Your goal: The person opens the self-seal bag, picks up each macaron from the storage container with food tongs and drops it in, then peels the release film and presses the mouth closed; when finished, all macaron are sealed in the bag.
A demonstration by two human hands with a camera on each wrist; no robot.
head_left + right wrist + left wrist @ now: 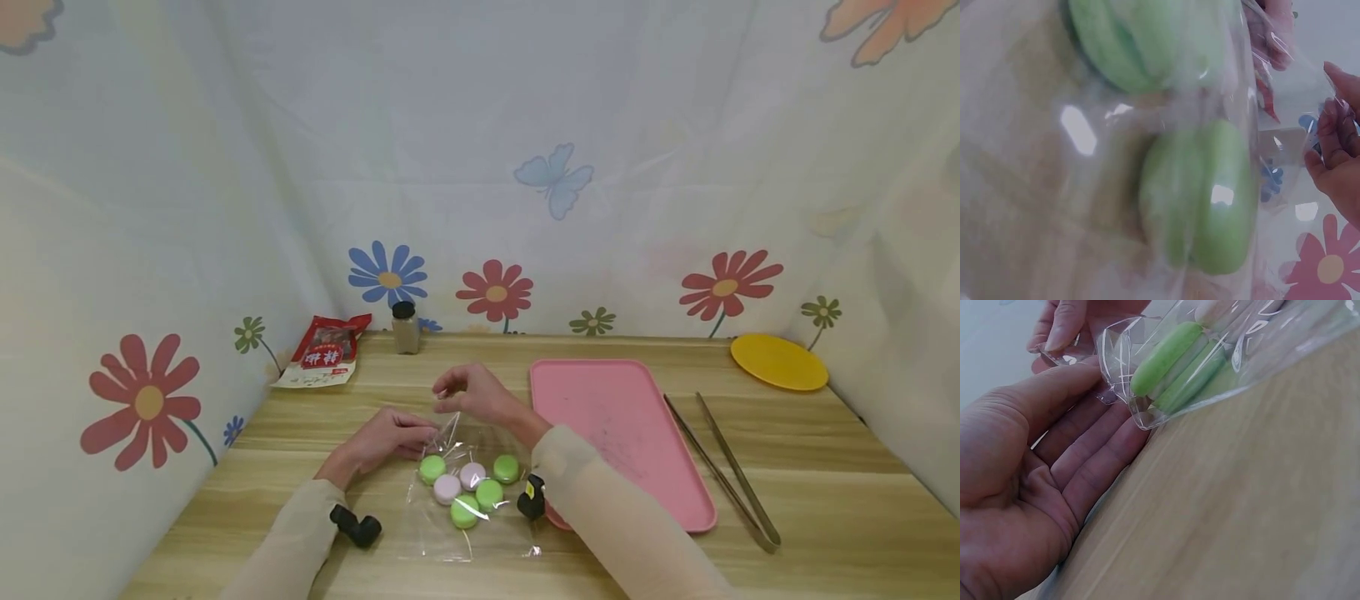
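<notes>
A clear plastic bag point(506, 529) lies on the wooden table with several macarons inside, green point(464, 511) and pale pink point(447, 489). At its upper left corner my left hand point(386, 440) pinches the film between thumb and forefinger, the other fingers stretched along underneath, as the left wrist view shows. Above the bag's far edge, my right hand point(480, 396) holds a raised piece of the film by its fingertips. Through the glossy plastic, a green macaron point(1200, 197) fills much of the right wrist view.
Right of the bag is a pink tray point(600, 417), partly behind my right forearm. Metal tongs point(731, 475) lie beside it, and a yellow plate point(780, 362) sits at the far right. Back left are a red-and-white food packet point(322, 354) and a black-capped jar point(406, 329).
</notes>
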